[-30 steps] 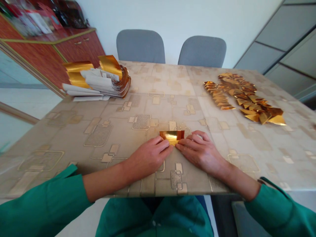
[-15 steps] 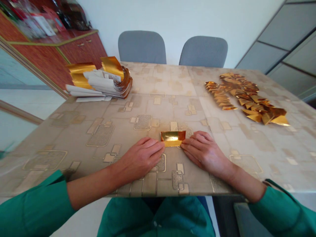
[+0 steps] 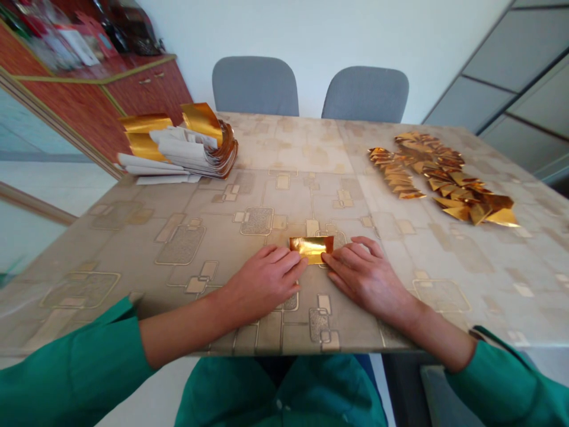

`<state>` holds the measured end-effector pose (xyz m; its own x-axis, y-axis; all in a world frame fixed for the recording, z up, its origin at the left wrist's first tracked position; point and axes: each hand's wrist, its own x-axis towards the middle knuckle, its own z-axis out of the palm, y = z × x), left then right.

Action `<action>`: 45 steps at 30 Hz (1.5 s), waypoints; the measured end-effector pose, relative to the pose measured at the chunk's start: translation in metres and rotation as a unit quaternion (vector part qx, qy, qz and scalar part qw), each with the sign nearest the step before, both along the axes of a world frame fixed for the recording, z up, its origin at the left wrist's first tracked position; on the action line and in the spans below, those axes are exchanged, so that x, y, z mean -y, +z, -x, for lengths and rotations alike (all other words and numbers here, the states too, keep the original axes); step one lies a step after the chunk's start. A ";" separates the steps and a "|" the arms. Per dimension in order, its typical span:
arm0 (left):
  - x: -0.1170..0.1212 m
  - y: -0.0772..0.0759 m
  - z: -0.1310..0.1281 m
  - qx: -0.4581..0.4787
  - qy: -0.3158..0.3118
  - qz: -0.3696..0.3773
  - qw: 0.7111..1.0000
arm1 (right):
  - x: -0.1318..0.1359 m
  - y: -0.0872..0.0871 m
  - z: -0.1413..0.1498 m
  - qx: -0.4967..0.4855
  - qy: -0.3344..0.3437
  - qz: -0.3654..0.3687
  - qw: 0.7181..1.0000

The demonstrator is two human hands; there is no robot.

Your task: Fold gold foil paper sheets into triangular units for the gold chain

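Observation:
A small strip of shiny gold foil paper (image 3: 312,244) lies on the table in front of me, its near edge folded over. My left hand (image 3: 267,274) has its fingers curled together and its fingertips pressed on the strip's left end along the fold. On the right end, my right hand (image 3: 362,270) presses its forefinger on the fold, with the thumb tucked close below and the other fingers bent. Part of each end of the strip is hidden under the fingers.
A thick stack of gold and white paper sheets (image 3: 191,151) sits at the table's left. Rows of folded gold paper pieces (image 3: 448,172) lie to the right. Two grey chairs (image 3: 254,86) stand beyond the patterned table (image 3: 213,213); a reddish cabinet (image 3: 146,89) is at far left.
My left hand has slid right, its fingertips now further in along the fold. My right fingertip has moved slightly left. The strip has stayed in place.

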<state>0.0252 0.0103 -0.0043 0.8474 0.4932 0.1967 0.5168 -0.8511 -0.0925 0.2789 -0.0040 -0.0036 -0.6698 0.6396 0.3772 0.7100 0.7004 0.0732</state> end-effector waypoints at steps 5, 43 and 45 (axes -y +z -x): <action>0.003 -0.003 0.007 0.000 -0.010 0.024 1.000 | 0.008 0.006 0.002 0.022 -0.009 0.045 0.999; -0.024 0.001 -0.002 0.165 0.014 0.145 0.975 | -0.036 0.012 0.011 -0.087 0.010 0.198 0.976; -0.022 0.001 -0.002 0.162 0.018 0.145 0.976 | -0.035 0.012 0.007 -0.079 0.019 0.217 0.973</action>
<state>0.0275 0.0322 -0.0034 0.7446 0.5968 0.2990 0.5092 -0.7975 0.3237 0.2716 0.0307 0.0089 -0.6521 0.7372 0.1767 0.6609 0.6670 -0.3439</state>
